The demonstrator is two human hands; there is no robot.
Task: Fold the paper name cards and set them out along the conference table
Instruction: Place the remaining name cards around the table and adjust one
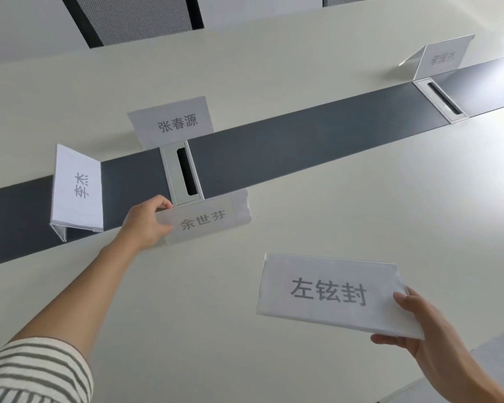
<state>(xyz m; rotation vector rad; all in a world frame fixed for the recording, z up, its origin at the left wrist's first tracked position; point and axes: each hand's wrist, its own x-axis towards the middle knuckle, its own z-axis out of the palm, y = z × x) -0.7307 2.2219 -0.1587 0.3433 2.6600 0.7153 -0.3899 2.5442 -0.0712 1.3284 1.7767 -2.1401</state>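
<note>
Item 1. Striped sleeve (pixel 32 373), lower left corner, on the left arm, which reaches forward and up across the conference table (pixel 303 213).

Item 2. Name card in a clear stand (pixel 77 189), far left, standing on the dark centre strip (pixel 303 135), its long axis running away from the viewer. No hand on it.

Item 3. Left hand (pixel 146 223). Fingers closed on the left end of item 5, thumb above and fingers curled below its near face.

Item 4. Name card (pixel 172 122) on the far side of the strip, behind the metal cable slot (pixel 184 173), upright, facing the viewer.

Item 5. Name card in hand (pixel 205 221), just this side of the cable slot, its long axis lying across the view, roughly along the strip. Its base appears to rest on the table, though contact cannot be confirmed. Judgement: it is being set or squared in place.

Item 6. Folded name card (pixel 330 293), lower right, held above the near table edge, long axis left to right, print facing up. It lies down and to the right of item 5, well apart from it.

Item 7. Right hand (pixel 419 330). Thumb on top, fingers beneath, pinching the right end of item 6. Judgement: this hand is the nearer to the empty stretch of table at right, so the next placement falls to it.

Item 8. Name card in clear stand (pixel 437 58), far right, beside a second cable slot (pixel 442 97). Print too blurred to read.
</note>
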